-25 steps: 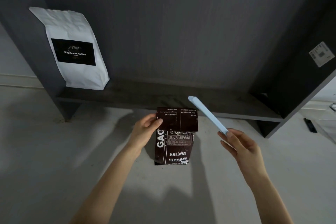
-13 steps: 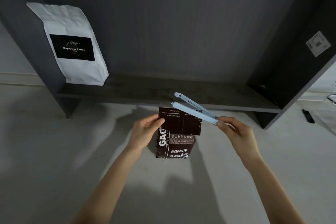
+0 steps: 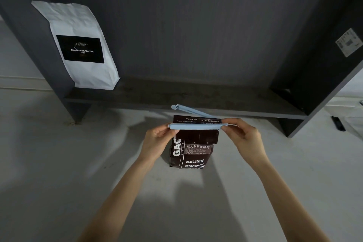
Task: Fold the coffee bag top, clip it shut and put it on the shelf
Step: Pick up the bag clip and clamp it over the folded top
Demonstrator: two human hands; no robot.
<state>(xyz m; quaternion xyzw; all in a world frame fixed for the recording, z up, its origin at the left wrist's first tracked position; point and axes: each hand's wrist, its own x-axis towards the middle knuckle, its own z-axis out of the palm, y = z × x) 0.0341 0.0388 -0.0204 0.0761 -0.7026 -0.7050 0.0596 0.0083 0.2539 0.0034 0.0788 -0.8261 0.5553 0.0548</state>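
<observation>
A dark brown coffee bag (image 3: pixel 191 151) with white lettering is held upright in mid-air before the dark grey shelf (image 3: pixel 196 102). Its top is folded over. A long light blue clip (image 3: pixel 196 126) straddles the fold: its front bar lies level across the front of the bag, its back bar angles up behind the top edge, so the clip stands open. My left hand (image 3: pixel 157 140) pinches the bag's upper left corner and the clip's left tip. My right hand (image 3: pixel 243 137) grips the clip's hinge end at the bag's upper right.
A white coffee bag (image 3: pixel 80 45) with a black label stands at the shelf's left end, leaning on the side panel. The shelf's right upright (image 3: pixel 322 76) carries a white sticker. A small dark object (image 3: pixel 338 123) lies on the pale floor at far right.
My right hand has swung the clip from pointing up to level, opened it, and slid it over the bag's folded top. The left hand now touches the clip's tip too.
</observation>
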